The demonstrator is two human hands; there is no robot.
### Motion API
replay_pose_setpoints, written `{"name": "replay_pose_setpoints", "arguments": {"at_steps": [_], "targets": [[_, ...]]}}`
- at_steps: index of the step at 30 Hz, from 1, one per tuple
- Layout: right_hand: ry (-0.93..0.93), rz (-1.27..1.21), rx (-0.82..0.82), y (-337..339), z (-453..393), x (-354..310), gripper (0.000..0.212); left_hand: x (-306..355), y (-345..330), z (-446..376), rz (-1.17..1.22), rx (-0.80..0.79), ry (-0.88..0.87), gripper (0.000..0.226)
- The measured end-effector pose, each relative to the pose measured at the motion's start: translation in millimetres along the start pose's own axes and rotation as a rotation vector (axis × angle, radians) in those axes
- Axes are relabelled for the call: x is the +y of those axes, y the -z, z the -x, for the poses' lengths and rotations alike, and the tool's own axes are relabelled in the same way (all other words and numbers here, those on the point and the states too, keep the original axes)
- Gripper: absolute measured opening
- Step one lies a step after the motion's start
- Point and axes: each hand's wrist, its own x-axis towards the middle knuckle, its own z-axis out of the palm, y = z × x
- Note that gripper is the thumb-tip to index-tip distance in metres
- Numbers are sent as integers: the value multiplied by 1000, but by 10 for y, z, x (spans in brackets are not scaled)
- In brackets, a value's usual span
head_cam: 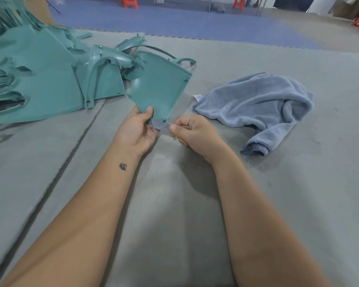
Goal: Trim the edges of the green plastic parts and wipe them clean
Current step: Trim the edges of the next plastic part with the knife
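there is one view only, from a wide-angle camera worn on the person's head, looking forward and down along both bare forearms. it sits close above the work: the left hand [138,131] and right hand [192,131] meet near the middle of the frame, over a grey padded floor mat [174,224]. beyond the hands the view reaches across a blue floor [174,19] to the far side of the room. straight lines bow toward the frame edges.

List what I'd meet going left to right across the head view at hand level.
Pile of green parts → left hand → green part it holds → right hand → blue cloth.
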Motion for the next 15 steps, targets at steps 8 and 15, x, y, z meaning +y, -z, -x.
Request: {"name": "replay_pose_setpoints", "arguments": {"at_steps": [8,15], "targets": [[3,-140,152,16,-48,40,31,24,-3,27,-66,1,45,28],[-71,-328,424,10,-154,70,30,21,7,35,-189,-13,30,31]]}}
